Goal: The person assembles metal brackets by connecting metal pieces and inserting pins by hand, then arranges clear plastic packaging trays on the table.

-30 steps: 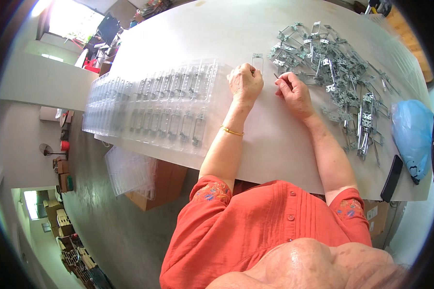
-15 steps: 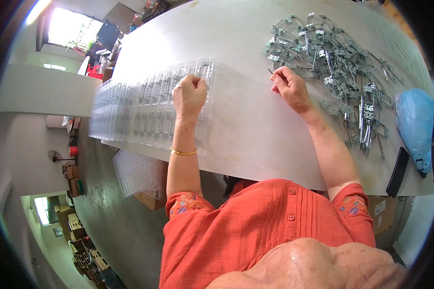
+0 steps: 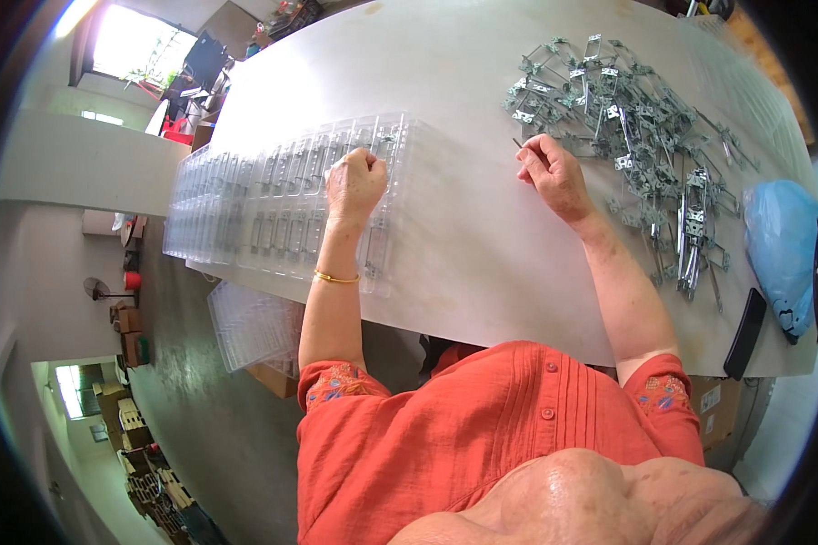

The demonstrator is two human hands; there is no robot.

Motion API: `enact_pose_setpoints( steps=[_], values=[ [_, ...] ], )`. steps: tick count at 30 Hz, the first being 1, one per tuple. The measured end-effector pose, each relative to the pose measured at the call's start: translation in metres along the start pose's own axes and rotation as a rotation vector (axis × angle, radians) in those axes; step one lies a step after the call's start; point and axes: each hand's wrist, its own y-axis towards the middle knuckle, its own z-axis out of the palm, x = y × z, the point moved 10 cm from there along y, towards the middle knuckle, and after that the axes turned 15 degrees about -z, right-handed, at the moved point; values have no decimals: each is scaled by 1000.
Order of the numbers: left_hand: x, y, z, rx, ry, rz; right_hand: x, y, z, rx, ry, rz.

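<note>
My left hand [image 3: 355,185] is closed in a fist over the right part of a clear plastic tray [image 3: 400,202], a gold bangle on its wrist. What those fingers hold, if anything, is hidden. Slim metal parts [image 3: 293,167] lie in rows in the tray's compartments. My right hand [image 3: 554,176] has thumb and fingers pinched together above the table, just left of a heap of metal brackets [image 3: 643,118]. A thin dark metal piece [image 3: 517,143] pokes out from its fingertips; most of it is covered by the fingers.
More clear trays [image 3: 195,195] reach leftward along the table [image 3: 463,263]. Empty-looking clear trays [image 3: 250,327] sit lower, beside the table edge. At the right are a blue plastic bag [image 3: 782,250] and a black phone-like slab [image 3: 746,334]. A fan [image 3: 97,289] stands far left.
The view has shifted slightly. Both hands keep nearly the same places and closed shapes, the left still over the tray and the right still pinching the thin metal piece.
</note>
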Motion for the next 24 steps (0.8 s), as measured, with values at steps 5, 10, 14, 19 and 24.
enact_pose_setpoints(
  steps=[5,10,14,19,24],
  values=[
    [-6,0,5,27,60,25,0,0,-1,14,-26,15],
    [-3,4,18,92,73,59,1,0,0,9,-19,17],
    [-1,7,25,110,90,59,1,0,-1,12,-16,19],
    [-4,8,28,61,180,129,0,0,0,21,-36,11],
    [-4,5,27,66,217,118,0,0,0,17,-24,11]
  ],
)
